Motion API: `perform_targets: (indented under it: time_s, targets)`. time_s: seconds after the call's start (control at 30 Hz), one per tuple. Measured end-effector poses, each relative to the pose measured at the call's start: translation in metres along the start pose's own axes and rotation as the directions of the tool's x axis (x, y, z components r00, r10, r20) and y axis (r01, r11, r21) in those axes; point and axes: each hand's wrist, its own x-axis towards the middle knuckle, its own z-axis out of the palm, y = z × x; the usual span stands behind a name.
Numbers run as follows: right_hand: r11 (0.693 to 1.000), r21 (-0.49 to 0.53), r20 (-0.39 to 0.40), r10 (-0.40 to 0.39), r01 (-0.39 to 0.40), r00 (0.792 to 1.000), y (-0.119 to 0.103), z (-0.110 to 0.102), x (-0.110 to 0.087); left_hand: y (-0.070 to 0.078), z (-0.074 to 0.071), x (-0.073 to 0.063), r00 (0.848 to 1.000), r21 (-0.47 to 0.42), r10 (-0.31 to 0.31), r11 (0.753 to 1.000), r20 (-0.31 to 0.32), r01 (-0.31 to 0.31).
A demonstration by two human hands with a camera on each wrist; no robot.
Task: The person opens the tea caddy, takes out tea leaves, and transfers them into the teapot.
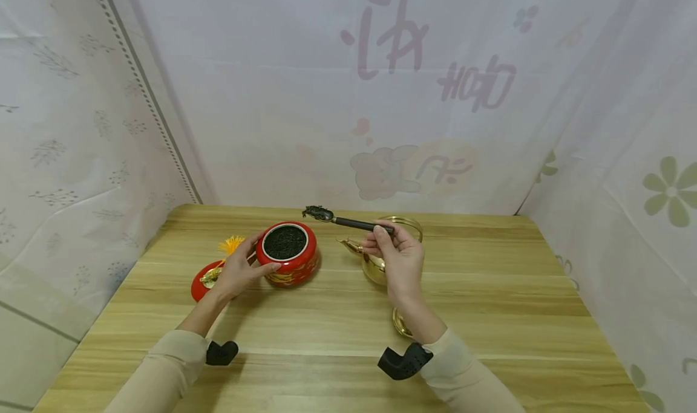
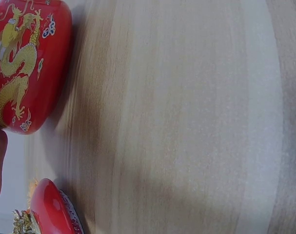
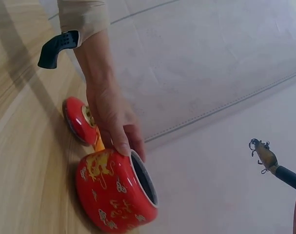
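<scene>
A red tea jar (image 1: 302, 269) with a gold dragon pattern is full nearly to its white rim with dark tea leaves. My left hand (image 1: 239, 272) grips its left side, thumb at the front, and the jar's mouth leans toward me. Between the thumb and fingers of my right hand (image 1: 402, 260), a tea scoop (image 1: 354, 223) is pinched by its dark handle. Its bowl carries curly tea leaves (image 1: 320, 213) and hangs in the air up and right of the jar. In the right wrist view the scoop (image 3: 268, 158) is well apart from the jar (image 3: 116, 192).
Left of the jar lies its red lid (image 1: 200, 287) with a gold knob and yellow tassel (image 1: 233, 243). A brass-coloured teapot (image 1: 373, 270) stands behind my right hand, spout toward the jar. A small gold-coloured piece (image 1: 400, 323) shows beside my right wrist. Curtains enclose the wooden table (image 1: 305, 370).
</scene>
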Motion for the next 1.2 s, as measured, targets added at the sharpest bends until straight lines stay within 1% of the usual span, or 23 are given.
perform_targets:
  time_s: [0.13,0.27,0.47,0.57,0.73,0.97,1.2]
  targets:
    - [1.0,0.012,-0.007,-0.003,0.004,1.0,-0.007,-0.013,-0.001,0.0,0.0,0.0,1.0,-0.011,0.0,1.0,0.004,0.0]
    - [1.0,0.011,-0.035,0.004,-0.003,0.999,-0.013,-0.026,-0.004,0.0,-0.001,0.0,1.0,-0.019,0.0,1.0,0.007,0.001]
    - [0.999,-0.034,-0.096,0.015,-0.019,0.995,-0.021,-0.045,-0.009,0.0,-0.001,0.0,1.0,-0.015,-0.003,1.0,0.005,0.003]
    - [0.998,-0.057,-0.112,0.017,-0.024,0.994,-0.024,-0.055,-0.012,0.0,-0.001,0.0,1.0,-0.016,-0.001,1.0,0.007,0.001]
    - [0.996,-0.089,-0.115,-0.013,0.003,0.993,-0.028,-0.073,-0.016,-0.001,-0.001,0.001,1.0,-0.005,0.004,1.0,0.009,-0.004]
    - [0.996,-0.084,-0.126,-0.055,0.044,0.991,-0.033,-0.095,-0.019,-0.002,-0.002,0.002,1.0,-0.006,0.003,1.0,0.014,-0.003]
    - [0.991,-0.128,-0.161,-0.061,0.04,0.985,-0.034,-0.112,-0.018,-0.001,-0.003,0.001,1.0,0.004,0.0,1.0,0.015,0.0]
